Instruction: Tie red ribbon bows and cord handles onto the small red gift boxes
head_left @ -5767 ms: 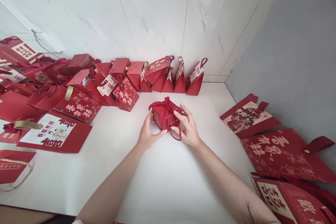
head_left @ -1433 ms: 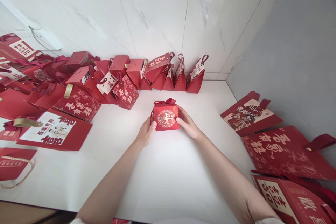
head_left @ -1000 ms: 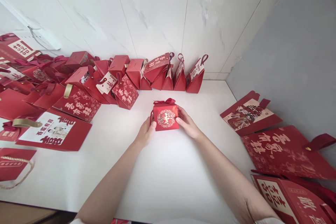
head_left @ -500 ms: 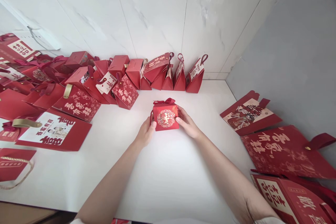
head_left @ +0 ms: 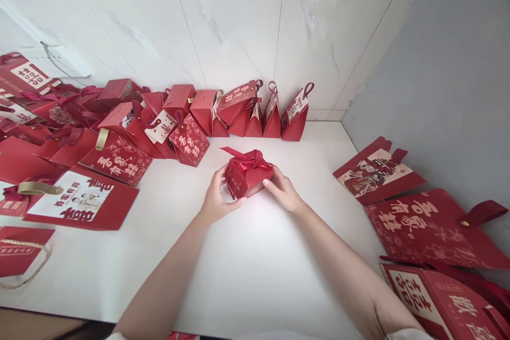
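Note:
Between my two hands is a small red gift box (head_left: 249,175) with a red ribbon bow (head_left: 254,160) tied on its top. One ribbon end sticks out to the upper left. My left hand (head_left: 217,196) grips the box's left side, thumb at the lower front corner. On the other side, my right hand (head_left: 282,189) holds it with the thumb near the front edge and the other fingers behind. The box is tipped so that its top shows more than its front, just over the white table (head_left: 247,265); whether it touches the surface I cannot tell.
Several red gift boxes crowd the table's left side, including a large printed one (head_left: 85,199). A row of small boxes (head_left: 295,117) lines the tiled wall. To the right lie flat red packages (head_left: 434,228) and a red box (head_left: 442,303) beside the grey wall.
The gift box has turned and tipped between my hands: its patterned front faced me before, now its bow and top show. My left hand has shifted slightly left and its thumb is lower.

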`<move>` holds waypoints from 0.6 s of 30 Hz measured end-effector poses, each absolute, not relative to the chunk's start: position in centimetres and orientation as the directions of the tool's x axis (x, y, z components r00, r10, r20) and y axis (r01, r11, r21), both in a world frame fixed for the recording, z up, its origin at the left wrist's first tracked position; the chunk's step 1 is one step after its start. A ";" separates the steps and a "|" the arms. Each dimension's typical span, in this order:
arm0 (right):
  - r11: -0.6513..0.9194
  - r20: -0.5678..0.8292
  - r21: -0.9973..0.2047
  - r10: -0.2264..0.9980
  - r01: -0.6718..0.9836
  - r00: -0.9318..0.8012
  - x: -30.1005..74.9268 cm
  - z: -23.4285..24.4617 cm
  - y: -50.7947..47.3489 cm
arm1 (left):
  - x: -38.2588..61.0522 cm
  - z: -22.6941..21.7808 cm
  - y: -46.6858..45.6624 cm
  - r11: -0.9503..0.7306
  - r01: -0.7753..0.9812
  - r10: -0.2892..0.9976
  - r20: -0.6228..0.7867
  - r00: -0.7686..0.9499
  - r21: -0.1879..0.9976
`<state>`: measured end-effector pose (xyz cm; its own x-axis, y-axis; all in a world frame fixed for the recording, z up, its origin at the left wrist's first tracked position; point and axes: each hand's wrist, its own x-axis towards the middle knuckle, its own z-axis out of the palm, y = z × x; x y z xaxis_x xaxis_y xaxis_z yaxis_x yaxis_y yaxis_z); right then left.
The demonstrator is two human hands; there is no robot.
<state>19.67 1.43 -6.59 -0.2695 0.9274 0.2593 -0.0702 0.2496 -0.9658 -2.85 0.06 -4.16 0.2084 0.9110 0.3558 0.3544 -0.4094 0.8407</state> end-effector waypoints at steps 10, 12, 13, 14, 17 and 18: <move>0.122 0.124 -0.983 0.992 -0.135 -0.007 20.3 -7.7 2.4 | -2.5 -3.7 0.7 0.087 -0.525 0.992 -0.121 -0.031 0.847; 0.086 0.084 -0.986 0.996 -0.145 0.016 20.3 -7.8 2.7 | -2.6 -2.9 0.7 0.161 -0.609 0.987 -0.143 0.079 0.776; 0.075 0.073 -0.987 0.997 -0.140 0.016 20.3 -7.8 2.7 | -2.7 -2.7 0.7 0.195 -0.629 0.981 -0.147 0.128 0.752; 0.069 0.069 -0.989 0.998 -0.130 0.011 20.3 -7.8 2.7 | -2.9 -2.6 0.8 0.224 -0.640 0.974 -0.152 0.167 0.735; 0.070 0.073 -0.992 0.997 -0.106 -0.018 20.2 -7.8 2.6 | -3.5 -3.0 0.9 0.288 -0.646 0.956 -0.174 0.236 0.706; 0.072 0.075 -0.992 0.997 -0.101 -0.028 20.1 -7.9 2.6 | -3.6 -3.2 1.0 0.302 -0.643 0.951 -0.179 0.251 0.704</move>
<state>20.12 2.62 -7.86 -0.0278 0.9968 0.0749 -0.1012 0.0717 -0.9923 -3.57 1.00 -3.19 0.2508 0.9513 -0.1793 -0.6427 0.3021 0.7040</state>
